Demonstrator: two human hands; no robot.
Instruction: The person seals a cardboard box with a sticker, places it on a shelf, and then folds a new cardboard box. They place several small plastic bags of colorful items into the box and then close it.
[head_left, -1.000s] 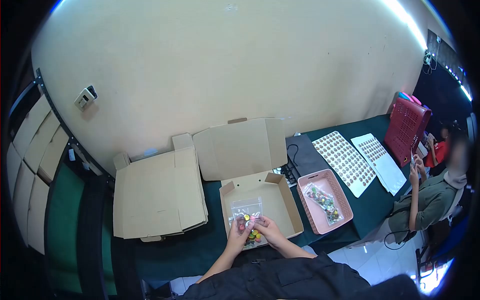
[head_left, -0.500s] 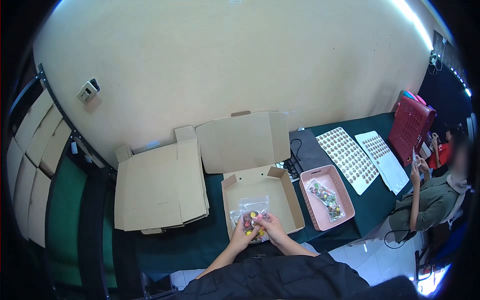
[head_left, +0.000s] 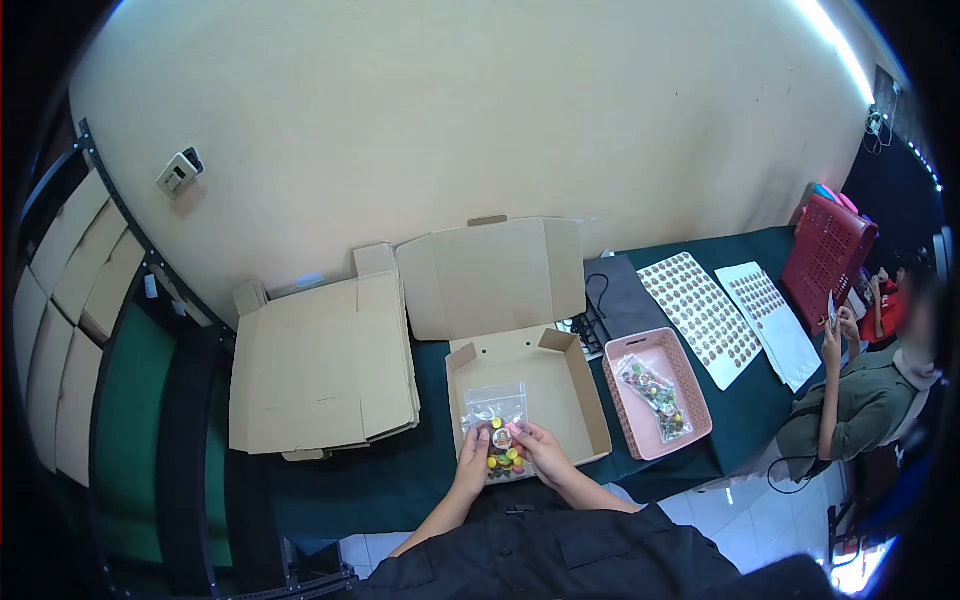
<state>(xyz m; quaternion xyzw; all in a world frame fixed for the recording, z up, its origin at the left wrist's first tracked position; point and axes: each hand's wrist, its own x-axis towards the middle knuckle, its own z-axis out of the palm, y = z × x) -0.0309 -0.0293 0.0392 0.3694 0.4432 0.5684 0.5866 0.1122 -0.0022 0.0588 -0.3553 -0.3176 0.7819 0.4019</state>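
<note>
A clear zip bag point(head_left: 508, 404) of small round colourful sweets, yellow, green, pink and dark, hangs between my hands over the near side of an open cardboard box point(head_left: 540, 372). A round printed sticker point(head_left: 502, 438) shows on its front. My left hand point(head_left: 471, 464) pinches the bag's left edge, and my right hand point(head_left: 541, 453) grips the right edge, its thumb near the sticker. Behind the held bag, at its left, another clear edge peeks out inside the box, mostly hidden.
To the right, a pink basket point(head_left: 614, 400) holds filled bags point(head_left: 656, 398). Sticker sheets point(head_left: 700, 318) lie beyond it, near a tilted red basket point(head_left: 826, 245). Flattened cartons point(head_left: 318, 375) are stacked at left. A person point(head_left: 865, 400) stands at the right, holding something thin.
My hands have spread to the bag's two sides and the fingers uncover its front. The round sticker and the sweets below it now show plainly.
</note>
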